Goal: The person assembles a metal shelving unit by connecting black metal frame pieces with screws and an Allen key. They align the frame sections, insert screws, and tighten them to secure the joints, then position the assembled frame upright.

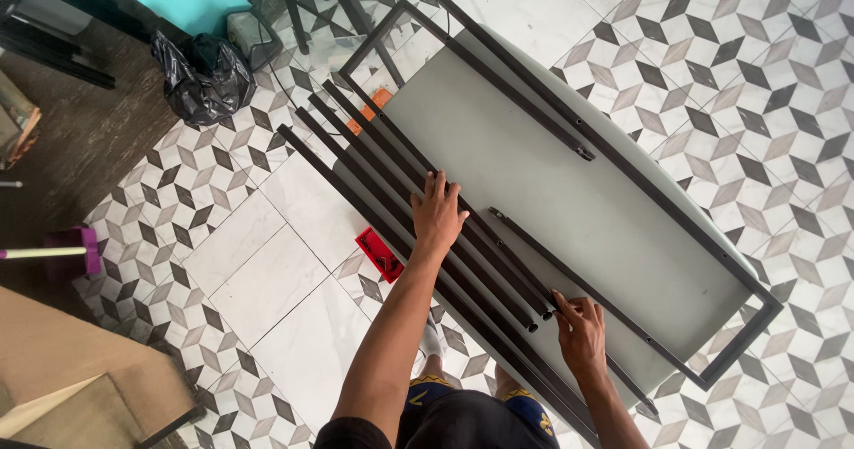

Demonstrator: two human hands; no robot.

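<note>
Carrier: grey panel (569, 191) lies flat on the patterned tile floor (267, 271), set in a dark metal frame (756, 324).
Work piece: bundle of long dark metal bars (391, 160) lies side by side along the panel's left long edge, running from its far left corner toward you.
Left hand (438, 215): your palm is down and your fingers are spread flat across the bars about midway along; it presses on them and closes on nothing.
Right hand (580, 324): your fingertips pinch at the near open ends of the bars, close to the panel's near edge; I cannot tell whether you grasp a bar end or only touch it.
Loose bars: one separate bar (569, 280) lies diagonally on the panel just right of your right hand; another bar (511, 80) lies along the far long edge.
Handling, judged: the bars look stiff, smooth and fairly heavy for their width. Being long, they would likely swing and roll against each other. Take one near its middle, with your second hand steadying an end.
Surroundings: red packet (381, 253) on the floor just beside the bundle; black bag (203, 77) well apart, upper left.
</note>
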